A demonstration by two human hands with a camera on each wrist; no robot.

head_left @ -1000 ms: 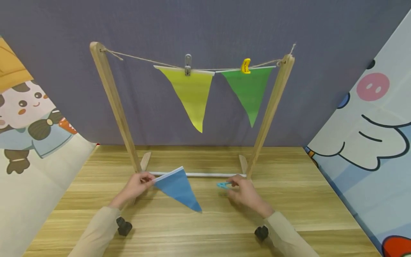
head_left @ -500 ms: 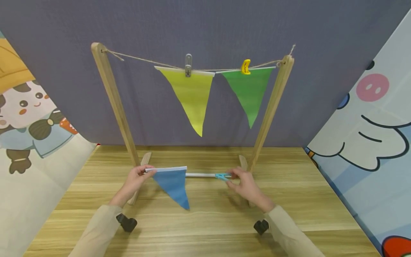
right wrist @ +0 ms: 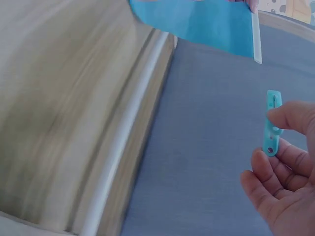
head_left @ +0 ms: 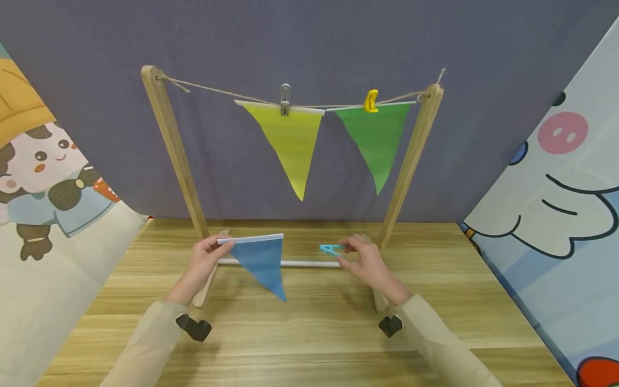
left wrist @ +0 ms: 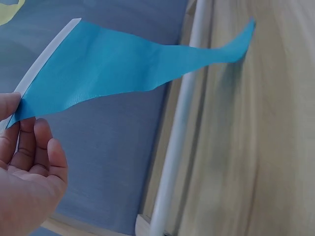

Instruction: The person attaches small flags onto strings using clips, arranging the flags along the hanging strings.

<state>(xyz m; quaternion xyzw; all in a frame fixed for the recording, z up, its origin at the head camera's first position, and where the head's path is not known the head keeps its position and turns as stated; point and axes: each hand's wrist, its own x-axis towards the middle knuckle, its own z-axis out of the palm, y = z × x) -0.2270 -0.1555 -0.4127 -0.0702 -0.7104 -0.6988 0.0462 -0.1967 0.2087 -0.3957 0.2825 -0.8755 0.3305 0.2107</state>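
My left hand [head_left: 204,263] pinches the left end of the white top edge of a blue triangular pennant [head_left: 261,260], which hangs point down in front of the white crossbar. In the left wrist view the pennant [left wrist: 108,66] stretches out from thumb and fingers. My right hand [head_left: 365,263] pinches a light-blue clothespin [head_left: 331,249] by its handle end, apart from the pennant. Up on the string [head_left: 213,90] hang a yellow pennant [head_left: 290,142], held by a grey clip [head_left: 285,100], and a green pennant [head_left: 379,137], held by a yellow clip [head_left: 371,101].
Two wooden posts [head_left: 175,145] carry the string, with a white crossbar [head_left: 309,264] low between them. The frame stands on a wood-grain table [head_left: 300,333]. Behind it rises a grey-blue panel [head_left: 309,43]; cartoon-printed sheets flank both sides.
My left hand has raised the blue pennant, and its top edge has turned from slanted to nearly level. My right hand has lifted the light-blue clothespin up past the crossbar.
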